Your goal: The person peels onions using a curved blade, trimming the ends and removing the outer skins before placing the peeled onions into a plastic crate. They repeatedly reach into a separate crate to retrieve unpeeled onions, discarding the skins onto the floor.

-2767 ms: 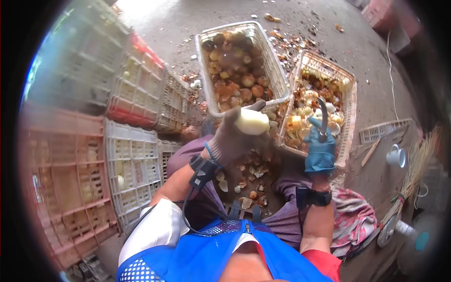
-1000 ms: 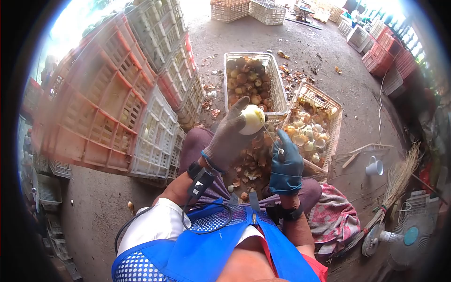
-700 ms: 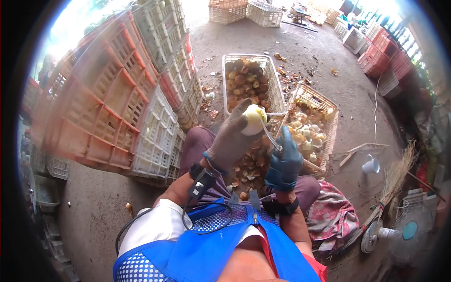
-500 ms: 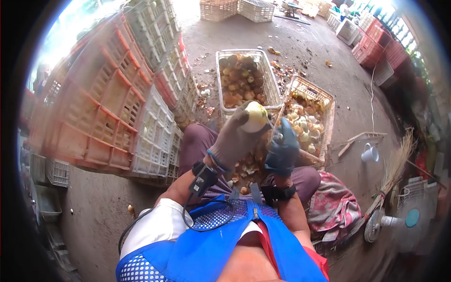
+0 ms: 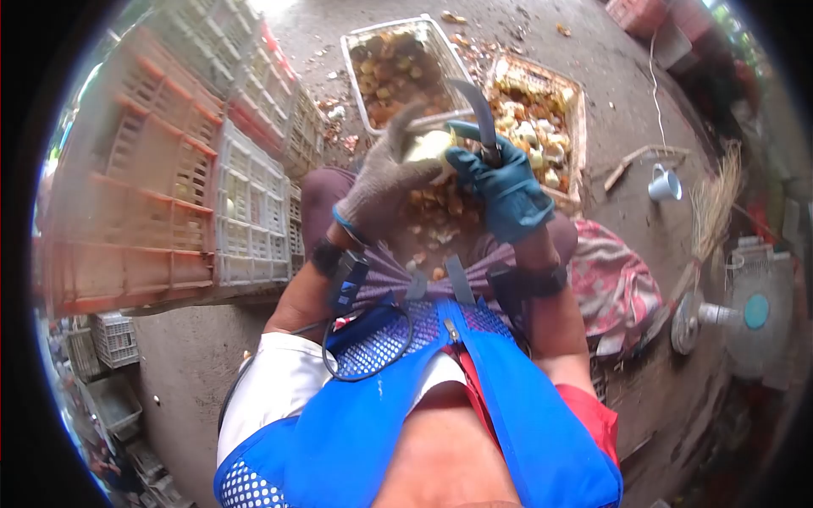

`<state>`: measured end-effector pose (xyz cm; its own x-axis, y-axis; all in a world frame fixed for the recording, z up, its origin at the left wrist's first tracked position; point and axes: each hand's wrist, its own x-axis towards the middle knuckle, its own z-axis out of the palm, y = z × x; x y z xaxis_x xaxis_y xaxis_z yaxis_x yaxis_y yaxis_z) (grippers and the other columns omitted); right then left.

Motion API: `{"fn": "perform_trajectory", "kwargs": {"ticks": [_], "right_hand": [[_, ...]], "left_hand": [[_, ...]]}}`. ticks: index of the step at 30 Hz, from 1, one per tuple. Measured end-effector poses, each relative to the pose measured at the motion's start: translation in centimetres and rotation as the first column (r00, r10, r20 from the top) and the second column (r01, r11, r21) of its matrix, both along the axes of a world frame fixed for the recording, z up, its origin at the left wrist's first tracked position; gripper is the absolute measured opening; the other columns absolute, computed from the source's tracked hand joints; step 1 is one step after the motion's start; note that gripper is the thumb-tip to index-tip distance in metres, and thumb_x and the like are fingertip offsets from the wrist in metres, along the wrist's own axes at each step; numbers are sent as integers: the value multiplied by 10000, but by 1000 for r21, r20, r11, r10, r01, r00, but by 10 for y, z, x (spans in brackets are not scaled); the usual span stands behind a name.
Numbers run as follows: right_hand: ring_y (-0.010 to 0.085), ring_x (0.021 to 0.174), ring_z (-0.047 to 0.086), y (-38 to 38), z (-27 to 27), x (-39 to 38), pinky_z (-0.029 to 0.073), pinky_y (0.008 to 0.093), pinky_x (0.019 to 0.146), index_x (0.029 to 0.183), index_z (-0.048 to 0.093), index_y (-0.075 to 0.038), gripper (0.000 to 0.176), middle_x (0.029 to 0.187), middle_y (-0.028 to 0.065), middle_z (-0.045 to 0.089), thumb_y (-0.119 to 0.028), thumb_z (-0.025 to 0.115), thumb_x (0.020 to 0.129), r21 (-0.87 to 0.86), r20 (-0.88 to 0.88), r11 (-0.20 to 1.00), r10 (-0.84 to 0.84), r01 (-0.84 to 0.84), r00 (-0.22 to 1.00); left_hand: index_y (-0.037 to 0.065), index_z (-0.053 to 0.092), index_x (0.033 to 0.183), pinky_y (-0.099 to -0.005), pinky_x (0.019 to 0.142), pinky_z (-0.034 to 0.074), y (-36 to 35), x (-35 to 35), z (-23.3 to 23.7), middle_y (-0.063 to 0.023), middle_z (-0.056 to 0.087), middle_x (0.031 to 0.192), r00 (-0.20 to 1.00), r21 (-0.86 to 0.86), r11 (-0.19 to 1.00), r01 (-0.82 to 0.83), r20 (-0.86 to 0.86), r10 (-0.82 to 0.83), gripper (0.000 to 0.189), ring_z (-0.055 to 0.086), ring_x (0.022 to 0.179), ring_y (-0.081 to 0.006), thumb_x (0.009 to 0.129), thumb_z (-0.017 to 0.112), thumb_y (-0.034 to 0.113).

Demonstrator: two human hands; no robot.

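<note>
Head view, over my lap: my left hand (image 5: 385, 173), grey-gloved, had its fingers curled round the pale peeled fruit (image 5: 426, 146), held up before my knees, just short of the crate (image 5: 351, 76). My right hand (image 5: 500, 186), blue-gloved, was closed tight on the knife (image 5: 478, 110), thumb reaching onto the fruit. To trim well, I judged shallow cuts best, turning the fruit with the left fingers and minding that thumb. I think the fruit lay crosswise, long axis running from my palm toward the knife hand, though my fingers hid much of it. The blade curved up, tip away from me.
</note>
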<state>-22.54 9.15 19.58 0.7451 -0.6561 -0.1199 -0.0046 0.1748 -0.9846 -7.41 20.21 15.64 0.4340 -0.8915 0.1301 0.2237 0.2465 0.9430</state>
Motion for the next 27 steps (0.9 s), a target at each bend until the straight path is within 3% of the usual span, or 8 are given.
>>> {"fn": "perform_trajectory", "kwargs": {"ticks": [6,9,12,15,17,21,22,27], "right_hand": [[73,728,629,0,-25,5,531,273,675,1095,737,-42,173,849,4,733,-159,748,969,-155,-1,977,-149,147,989],[95,725,642,-20,-44,6,534,309,662,1102,731,-46,184,820,40,727,-166,738,963,-474,-39,842,-312,257,949],[159,767,688,-51,-47,0,543,342,725,1143,720,-48,198,878,99,753,-140,695,968,-729,51,591,-456,345,889],[180,837,704,-100,-63,-19,549,353,797,1170,727,-59,218,964,103,770,-113,684,964,-893,45,379,-462,242,886],[143,988,708,-142,-76,-37,566,279,815,1283,705,-59,383,1220,101,725,31,612,922,-634,-373,762,-448,129,813],[200,975,685,-180,-121,-92,536,302,784,1292,671,-64,346,1185,86,706,-179,577,979,-548,-146,819,-297,172,944],[199,946,680,-182,-130,-98,532,306,761,1280,674,-66,340,1160,87,710,-220,574,993,-504,-107,837,-307,215,946],[155,699,581,-184,-188,-111,465,305,595,1137,687,-81,292,925,61,700,-342,613,1028,-110,-129,777,-629,620,766]], "left_hand": [[40,292,1604,-323,1008,508,5,2,-5,-159,594,1350,951,108,991,-80,306,43,1006,602,1181,-203,790,865,185],[42,310,1591,-373,1035,521,2,2,-11,-178,602,1329,984,55,993,-100,154,90,956,615,1181,-242,820,846,219],[40,385,1541,-480,1076,520,4,5,-15,-218,605,1329,947,0,998,-65,-314,62,825,613,1235,-345,885,789,333],[36,457,1479,-575,1088,507,13,14,-40,-257,592,1362,620,-112,992,50,-775,-118,718,572,1295,-444,943,701,447],[33,495,1447,-579,1078,515,17,9,-41,-283,589,1373,590,-91,996,-23,-805,-60,790,578,1284,-465,938,646,618],[37,549,1388,-523,964,594,23,7,-50,-221,686,1234,315,-412,898,155,-841,-440,778,702,1096,-357,975,511,695],[47,597,1317,-488,862,626,18,7,-56,-181,721,1151,538,-102,992,75,-833,-127,719,734,974,-308,996,479,679],[129,628,1205,-436,714,598,4,11,-34,-97,712,994,564,437,893,-103,-714,415,462,707,845,-280,1028,569,552]]}}
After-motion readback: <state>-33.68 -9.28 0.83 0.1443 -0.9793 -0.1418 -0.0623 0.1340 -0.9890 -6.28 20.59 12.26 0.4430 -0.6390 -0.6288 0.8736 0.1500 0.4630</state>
